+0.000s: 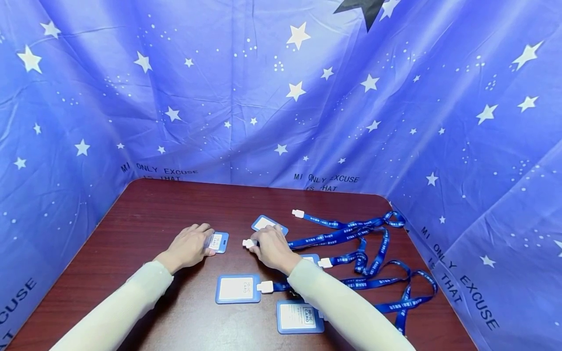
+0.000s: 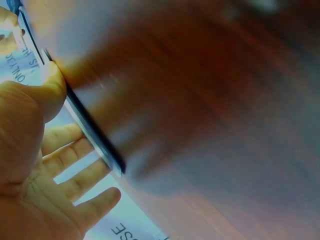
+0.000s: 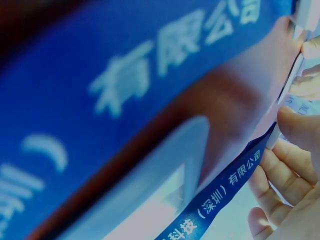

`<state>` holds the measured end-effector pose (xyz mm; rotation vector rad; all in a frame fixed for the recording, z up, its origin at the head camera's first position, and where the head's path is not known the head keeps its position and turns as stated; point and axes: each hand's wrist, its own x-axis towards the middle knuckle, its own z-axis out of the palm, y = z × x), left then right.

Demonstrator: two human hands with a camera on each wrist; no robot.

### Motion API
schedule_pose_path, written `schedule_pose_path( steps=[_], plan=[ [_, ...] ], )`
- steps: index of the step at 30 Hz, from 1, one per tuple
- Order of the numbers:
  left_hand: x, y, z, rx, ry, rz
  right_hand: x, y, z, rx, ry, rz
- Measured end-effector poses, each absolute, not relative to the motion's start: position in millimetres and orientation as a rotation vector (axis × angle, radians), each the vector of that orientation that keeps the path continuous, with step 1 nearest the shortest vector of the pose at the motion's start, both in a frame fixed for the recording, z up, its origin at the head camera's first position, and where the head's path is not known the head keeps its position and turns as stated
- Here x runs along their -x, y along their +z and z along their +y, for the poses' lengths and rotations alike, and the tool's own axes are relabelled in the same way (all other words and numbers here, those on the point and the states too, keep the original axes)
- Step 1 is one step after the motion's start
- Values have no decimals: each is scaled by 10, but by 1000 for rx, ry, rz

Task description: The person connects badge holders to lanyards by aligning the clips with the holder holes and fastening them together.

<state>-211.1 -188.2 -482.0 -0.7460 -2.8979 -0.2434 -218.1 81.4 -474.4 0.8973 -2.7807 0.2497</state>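
Note:
My left hand (image 1: 186, 248) pinches a blue-framed badge holder (image 1: 222, 243) by its left end, and the slotted end points right. The left wrist view has this holder edge-on (image 2: 92, 125), thumb on one face and fingers behind it. Just to the right, my right hand (image 1: 273, 247) grips a blue lanyard (image 1: 313, 241) near its white plastic clip (image 1: 248, 243); the clip sticks out toward the holder with a small gap between. In the right wrist view the held lanyard (image 3: 220, 187) runs from between thumb and fingers, white lettering showing. A second badge holder (image 1: 262, 222) lies behind my right hand.
Nearer me lie a badge holder (image 1: 237, 289) joined to a white clip (image 1: 265, 287) and another holder (image 1: 300, 317), partly under my right sleeve. Several lanyards tangle at the right. A loose clip (image 1: 298, 213) lies farther back. Starry blue cloth (image 1: 246, 122) surrounds the brown table (image 1: 145, 214).

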Motion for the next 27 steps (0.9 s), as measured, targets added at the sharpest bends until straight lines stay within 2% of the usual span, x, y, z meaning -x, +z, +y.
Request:
schedule_pose_path(
  steps=[27],
  plan=[
    [2089, -4799, -1863, 740, -219, -2930, 2232, -4770, 566, -865, 186, -2834]
  ],
)
